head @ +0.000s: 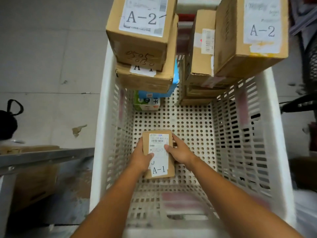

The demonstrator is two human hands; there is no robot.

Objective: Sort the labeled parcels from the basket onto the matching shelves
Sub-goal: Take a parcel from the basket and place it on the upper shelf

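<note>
A small cardboard parcel point(158, 157) with a white label reading A-1 lies low in the white perforated basket point(243, 134). My left hand point(141, 156) grips its left side, thumb on the label. My right hand point(180, 151) holds its right side, thumb on top. At the basket's far end stand stacked parcels: a box marked A-2 point(140, 26) on top of a box marked A-1 point(145, 78) at the left, and a tall box marked A-2 point(250, 36) at the right, beside another brown box point(200, 48).
A blue carton point(173, 88) and a green-and-white carton point(145, 103) sit under the left stack. A metal shelf edge point(42, 157) with a cardboard box below it is at the left. A black bag point(7, 122) lies on the grey floor.
</note>
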